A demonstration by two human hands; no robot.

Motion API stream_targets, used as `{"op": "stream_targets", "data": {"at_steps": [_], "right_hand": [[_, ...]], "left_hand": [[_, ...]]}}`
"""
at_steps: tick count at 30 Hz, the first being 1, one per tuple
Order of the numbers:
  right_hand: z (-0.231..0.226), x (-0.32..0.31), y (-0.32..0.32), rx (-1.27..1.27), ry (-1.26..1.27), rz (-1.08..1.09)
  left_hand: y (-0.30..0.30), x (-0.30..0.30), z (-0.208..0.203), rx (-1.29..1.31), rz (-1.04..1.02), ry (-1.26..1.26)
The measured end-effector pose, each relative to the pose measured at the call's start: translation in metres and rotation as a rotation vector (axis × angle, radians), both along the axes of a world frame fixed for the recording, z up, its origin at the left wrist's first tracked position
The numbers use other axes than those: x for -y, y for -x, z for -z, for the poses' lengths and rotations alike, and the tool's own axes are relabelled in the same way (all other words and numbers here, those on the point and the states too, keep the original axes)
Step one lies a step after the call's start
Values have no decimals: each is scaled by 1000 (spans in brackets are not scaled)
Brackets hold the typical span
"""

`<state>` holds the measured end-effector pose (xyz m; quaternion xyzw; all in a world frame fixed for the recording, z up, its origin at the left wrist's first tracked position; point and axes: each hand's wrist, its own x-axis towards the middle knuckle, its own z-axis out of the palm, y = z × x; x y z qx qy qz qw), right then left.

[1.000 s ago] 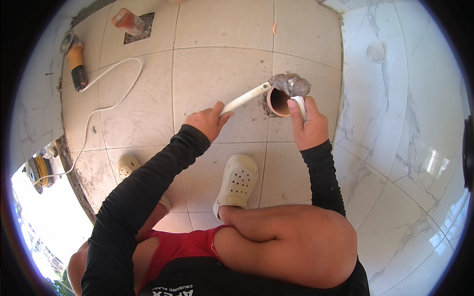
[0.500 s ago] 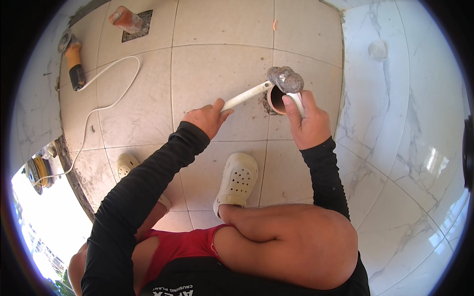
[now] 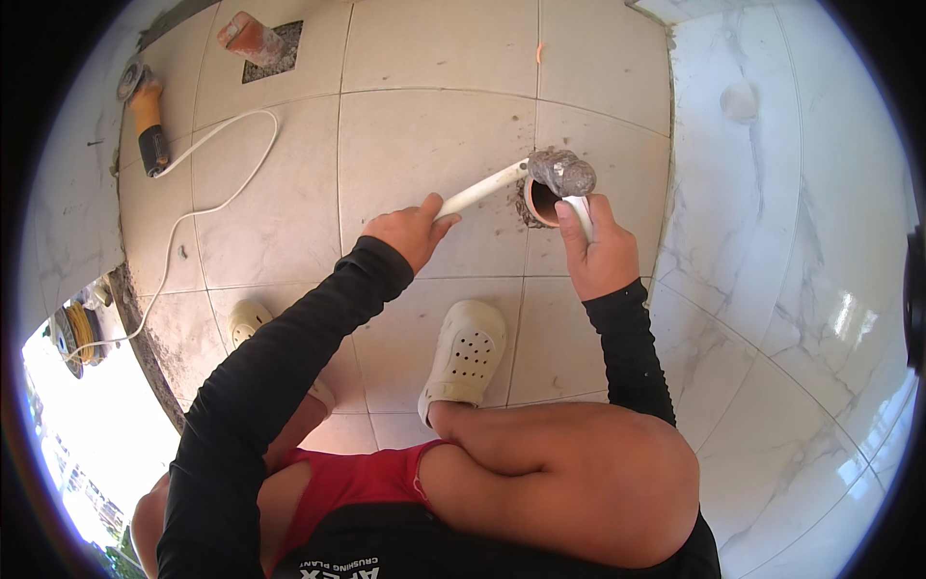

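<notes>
My left hand (image 3: 408, 234) is closed round a white stick (image 3: 485, 189) with a small dark hole near its far end. My right hand (image 3: 602, 249) grips the short white handle of what looks like a mallet, its lumpy grey head (image 3: 562, 173) crusted with dirt. The stick's far end meets the left side of the head, though I cannot tell whether they are joined. Both things are above a round pipe opening (image 3: 543, 203) in the tiled floor, and the head and my right hand hide part of its rim.
At the far left an angle grinder (image 3: 147, 121) lies with its white cord (image 3: 225, 205) looping across the tiles. A reddish block-like piece (image 3: 249, 39) stands by a square floor cutout (image 3: 282, 60). A marbled wall (image 3: 738, 212) rises on the right. A cable reel (image 3: 72, 336) is at left.
The grey head and my right hand have come slightly nearer to me, with the hand also a little left. My left hand has barely moved and both grips remain.
</notes>
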<state>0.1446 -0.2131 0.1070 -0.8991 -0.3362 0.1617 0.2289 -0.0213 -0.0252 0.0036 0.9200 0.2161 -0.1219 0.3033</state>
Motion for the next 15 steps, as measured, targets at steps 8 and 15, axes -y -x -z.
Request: {"op": "stream_targets", "data": {"at_steps": [8, 15], "right_hand": [[-1, 5, -10, -56, -188, 138], [7, 10, -11, -30, -187, 130]], "left_hand": [[-3, -6, -5, -3, -73, 70], [-5, -5, 1, -18, -31, 20]]}}
